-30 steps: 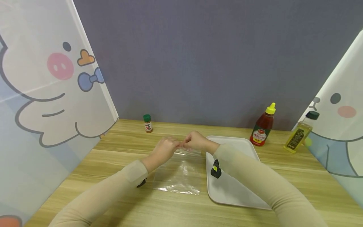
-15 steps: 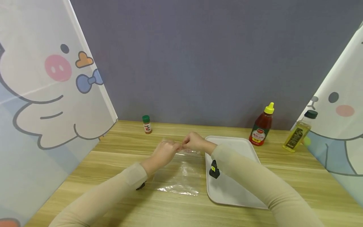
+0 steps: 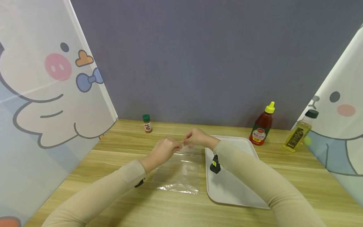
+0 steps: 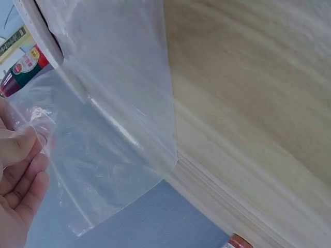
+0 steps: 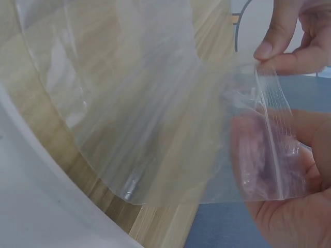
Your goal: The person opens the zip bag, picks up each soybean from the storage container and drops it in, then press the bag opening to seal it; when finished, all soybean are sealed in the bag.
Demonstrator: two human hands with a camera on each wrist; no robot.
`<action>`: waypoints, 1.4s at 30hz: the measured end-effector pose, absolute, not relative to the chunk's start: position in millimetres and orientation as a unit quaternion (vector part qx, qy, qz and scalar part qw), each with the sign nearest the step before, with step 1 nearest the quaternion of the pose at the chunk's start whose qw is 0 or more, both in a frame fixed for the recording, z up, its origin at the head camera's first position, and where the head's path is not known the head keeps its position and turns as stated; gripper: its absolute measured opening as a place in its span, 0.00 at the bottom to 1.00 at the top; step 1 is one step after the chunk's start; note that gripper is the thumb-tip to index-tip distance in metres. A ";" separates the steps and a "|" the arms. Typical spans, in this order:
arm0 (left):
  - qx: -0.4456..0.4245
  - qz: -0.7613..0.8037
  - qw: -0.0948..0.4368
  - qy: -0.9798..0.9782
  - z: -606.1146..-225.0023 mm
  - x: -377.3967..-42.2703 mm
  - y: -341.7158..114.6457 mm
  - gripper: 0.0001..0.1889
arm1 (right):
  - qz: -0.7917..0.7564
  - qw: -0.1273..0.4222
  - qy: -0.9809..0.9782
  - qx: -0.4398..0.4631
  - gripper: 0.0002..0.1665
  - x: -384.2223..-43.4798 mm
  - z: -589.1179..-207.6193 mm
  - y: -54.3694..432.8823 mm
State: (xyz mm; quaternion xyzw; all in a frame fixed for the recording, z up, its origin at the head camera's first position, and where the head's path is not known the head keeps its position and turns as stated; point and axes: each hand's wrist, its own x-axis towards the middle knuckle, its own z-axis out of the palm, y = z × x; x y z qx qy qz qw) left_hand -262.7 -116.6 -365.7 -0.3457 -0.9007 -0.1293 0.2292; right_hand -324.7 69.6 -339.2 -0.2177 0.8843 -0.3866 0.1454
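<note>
A clear zip-lock bag (image 3: 177,176) hangs from both hands above the wooden table, its lower edge toward the person. My left hand (image 3: 162,152) pinches the zip edge between thumb and finger; in the right wrist view the same hand (image 5: 297,41) grips a point along the zip strip. Close beside it, my right hand (image 3: 198,138) holds the zip edge too. In the right wrist view, the right hand's fingers (image 5: 315,129) lie at the bag's mouth, partly seen through the plastic. Whether the zip is sealed cannot be told.
A white tray (image 3: 235,186) lies under the right forearm. Behind it stand a red sauce bottle (image 3: 261,127) with a yellow cap and a yellow oil bottle (image 3: 300,132). A small green-capped spice jar (image 3: 147,123) stands at the back left. A grey partition (image 3: 198,63) closes the back.
Both hands keep hold of the bag's zip edge. The right hand has shifted slightly up; the bag's top edge has shifted with little other movement.
</note>
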 end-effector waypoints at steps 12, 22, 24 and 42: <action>-0.386 -0.110 0.233 -0.886 -364.6 -255.5 -116.8 0.06 | -0.430 0.156 0.872 -0.172 0.08 -330.3 -339.4 70.5; -0.394 -0.131 0.184 -0.891 -361.7 -243.4 -113.3 0.10 | -0.412 0.119 0.889 -0.162 0.07 -339.7 -336.2 74.9; -0.397 -0.131 0.178 -0.891 -362.0 -240.5 -113.0 0.10 | -0.420 0.122 0.886 -0.153 0.07 -342.0 -336.9 75.2; -0.433 -0.115 0.191 -0.873 -364.4 -224.7 -106.2 0.09 | -0.471 0.136 0.863 -0.121 0.12 -351.3 -339.9 79.8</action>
